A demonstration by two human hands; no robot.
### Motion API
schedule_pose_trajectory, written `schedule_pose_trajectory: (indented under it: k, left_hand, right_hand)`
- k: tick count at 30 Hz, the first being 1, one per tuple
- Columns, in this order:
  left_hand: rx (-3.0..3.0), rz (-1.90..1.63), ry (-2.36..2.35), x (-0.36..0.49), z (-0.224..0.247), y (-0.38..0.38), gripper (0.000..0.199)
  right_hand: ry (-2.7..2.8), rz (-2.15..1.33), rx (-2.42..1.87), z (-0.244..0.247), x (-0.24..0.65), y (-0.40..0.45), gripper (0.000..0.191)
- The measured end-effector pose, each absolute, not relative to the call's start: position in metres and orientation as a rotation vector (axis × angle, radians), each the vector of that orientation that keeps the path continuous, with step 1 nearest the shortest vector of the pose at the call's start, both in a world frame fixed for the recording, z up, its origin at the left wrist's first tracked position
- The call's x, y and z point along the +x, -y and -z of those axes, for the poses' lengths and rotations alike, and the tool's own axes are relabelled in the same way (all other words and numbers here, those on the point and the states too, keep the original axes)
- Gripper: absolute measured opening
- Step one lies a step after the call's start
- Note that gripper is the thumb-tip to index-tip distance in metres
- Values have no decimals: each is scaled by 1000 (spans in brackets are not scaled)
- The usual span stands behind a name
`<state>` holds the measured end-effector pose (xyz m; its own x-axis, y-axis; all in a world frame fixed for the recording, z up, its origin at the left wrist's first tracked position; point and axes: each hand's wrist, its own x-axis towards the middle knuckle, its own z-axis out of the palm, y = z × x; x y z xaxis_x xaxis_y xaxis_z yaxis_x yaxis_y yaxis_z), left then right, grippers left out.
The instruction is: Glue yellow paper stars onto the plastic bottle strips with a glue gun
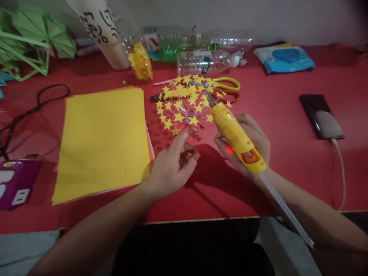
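My right hand (254, 134) is closed round a yellow hot glue gun (232, 126) with a red light glowing beside it. The nozzle points up and left, and a long clear glue stick (287, 209) sticks out of the back. To its left, my left hand (172, 165) has the index finger stretched out and the other fingers curled towards the thumb. A small yellow piece (189, 154) shows among those fingers, its shape unclear. Just beyond both hands stands a clear plastic piece with fanned-out strips (188, 115), with several yellow paper stars (178, 117) on it.
Yellow paper sheets (103, 142) lie stacked at left, near a purple device (20, 184) and black cord (37, 105). Behind are scissors (230, 82), a cutter (156, 98), plastic bottles (207, 63), a tall cup (115, 53) and a wipes pack (287, 59). A phone (320, 117) charges at right.
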<state>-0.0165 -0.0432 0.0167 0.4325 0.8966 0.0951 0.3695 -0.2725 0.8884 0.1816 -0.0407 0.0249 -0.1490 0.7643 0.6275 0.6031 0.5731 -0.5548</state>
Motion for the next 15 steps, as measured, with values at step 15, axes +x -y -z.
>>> schedule_pose_trajectory:
  k: [15]
  left_hand:
    - [1690, -668, -947, -3, -8, 37, 59]
  right_hand:
    - [1995, 64, -1183, -21, 176, 30, 12]
